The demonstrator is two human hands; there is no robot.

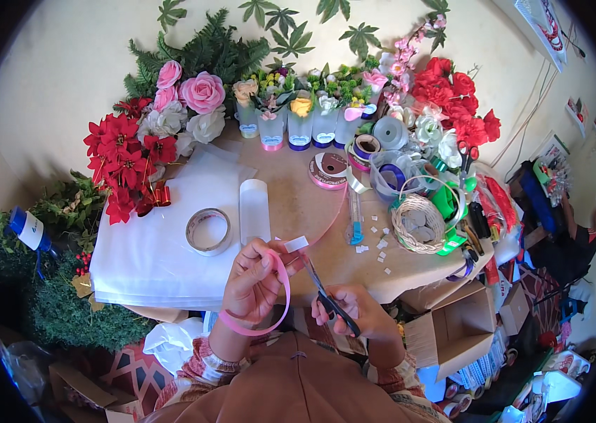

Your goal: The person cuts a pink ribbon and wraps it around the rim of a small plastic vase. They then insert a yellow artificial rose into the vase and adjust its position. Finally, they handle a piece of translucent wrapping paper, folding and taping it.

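Note:
My left hand pinches a pink ribbon in front of my chest; the ribbon hangs in a loop below the fingers. A small white strip sticks out at the fingertips. From there the ribbon seems to run up to a ribbon spool on the table. My right hand has its fingers in the black handles of a pair of scissors. Their blades point up and left, close to the ribbon by my left fingertips; whether they touch it, I cannot tell.
A brown-topped table carries a tape roll, clear sheets, a clear tube, a blue cutter knife, small white bits and a wicker basket. Artificial flowers line the back. An open carton stands lower right.

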